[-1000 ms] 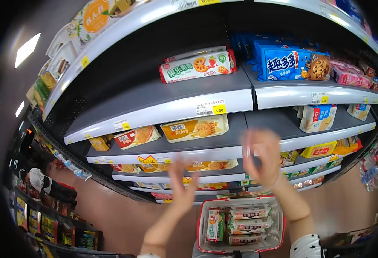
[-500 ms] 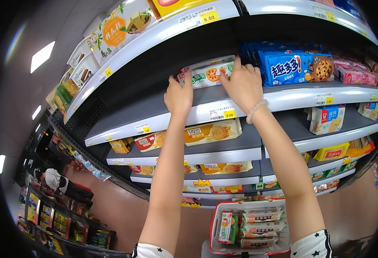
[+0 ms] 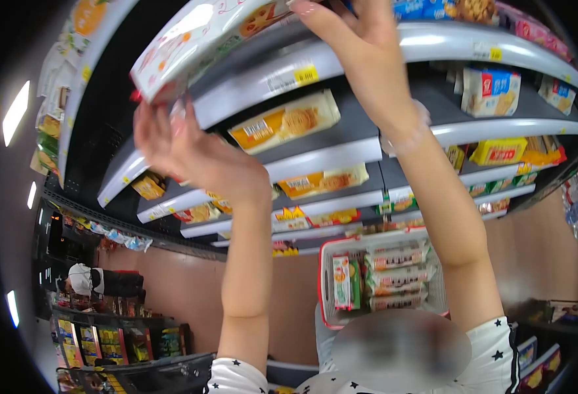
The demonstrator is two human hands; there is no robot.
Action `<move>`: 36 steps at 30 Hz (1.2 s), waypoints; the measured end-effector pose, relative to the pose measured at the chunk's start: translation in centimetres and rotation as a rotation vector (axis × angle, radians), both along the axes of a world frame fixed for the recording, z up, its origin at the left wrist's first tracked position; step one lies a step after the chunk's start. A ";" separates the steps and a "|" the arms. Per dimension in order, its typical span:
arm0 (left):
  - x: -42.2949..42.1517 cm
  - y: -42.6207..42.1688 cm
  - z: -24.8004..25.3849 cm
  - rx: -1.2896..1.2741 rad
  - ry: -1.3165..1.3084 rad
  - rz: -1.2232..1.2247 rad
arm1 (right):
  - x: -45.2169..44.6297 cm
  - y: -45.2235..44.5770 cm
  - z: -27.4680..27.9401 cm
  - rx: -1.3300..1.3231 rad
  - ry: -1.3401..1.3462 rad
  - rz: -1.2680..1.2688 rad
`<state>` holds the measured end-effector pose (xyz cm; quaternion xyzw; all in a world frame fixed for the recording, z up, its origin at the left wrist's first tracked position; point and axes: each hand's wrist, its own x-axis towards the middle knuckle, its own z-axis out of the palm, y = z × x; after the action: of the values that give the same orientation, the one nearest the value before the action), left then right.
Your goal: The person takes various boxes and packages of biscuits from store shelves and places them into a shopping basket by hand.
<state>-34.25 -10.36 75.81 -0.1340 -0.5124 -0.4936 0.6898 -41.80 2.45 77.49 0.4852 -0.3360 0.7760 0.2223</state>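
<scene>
Fronting shelf edge (image 3: 244, 98) and open room: packet (image 3: 200, 39) between both hands (image 3: 193, 148) (image 3: 361, 49)

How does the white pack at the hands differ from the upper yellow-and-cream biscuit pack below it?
The white pack is between the left hand and right hand; the yellow pack sits on a shelf. The white pack looks larger in view, the yellow pack smaller. Both bear a round biscuit picture.

White packet (image 3: 203, 43) now off shelf (image 3: 246, 94)
</scene>
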 end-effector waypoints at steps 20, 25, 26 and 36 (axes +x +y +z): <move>24.6 7.7 -51.0 2.307 -0.959 -0.707 | 15.2 0.9 -48.8 1.698 -0.469 -0.241; 24.5 6.3 -53.1 2.032 -1.208 -0.499 | 14.2 -1.3 -53.3 1.820 -0.348 -0.203; 24.5 6.4 -53.2 2.029 -1.206 -0.499 | 14.1 -1.5 -53.3 1.879 -0.346 -0.157; 24.5 3.5 -56.7 1.817 -1.664 -0.974 | 15.0 1.5 -51.2 1.501 -0.095 -0.402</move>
<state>-9.73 -6.88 19.10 0.5441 -0.1688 -0.7887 -0.2310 -26.84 3.91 26.27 0.4018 -0.8621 0.3055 -0.0441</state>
